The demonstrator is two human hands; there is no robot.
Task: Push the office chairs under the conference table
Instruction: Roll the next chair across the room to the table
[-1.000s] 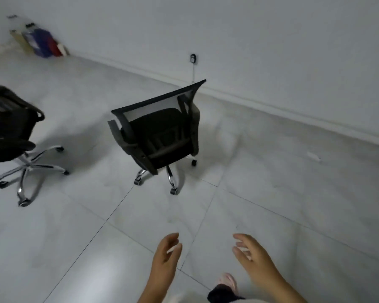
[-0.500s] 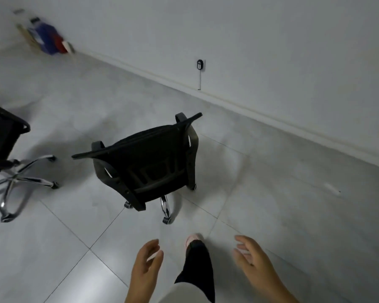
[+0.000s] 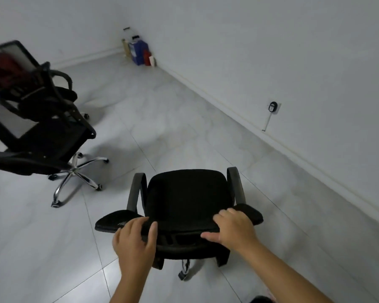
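i have my left hand (image 3: 134, 243) and my right hand (image 3: 233, 229) wrapped over the top edge of the black mesh office chair (image 3: 185, 206), fingers closed on it. its seat is just past my hands. another black chair with a shiny metal base (image 3: 53, 136) stands far off to the left of my left hand.

Black chairs on a pale grey floor

The near chair (image 3: 187, 200) is all black with grey arms. At 9 o'clock, another black chair (image 3: 42, 136) has shiny silver legs. At 12 o'clock sit a blue box (image 3: 138, 51) and something red beside it.
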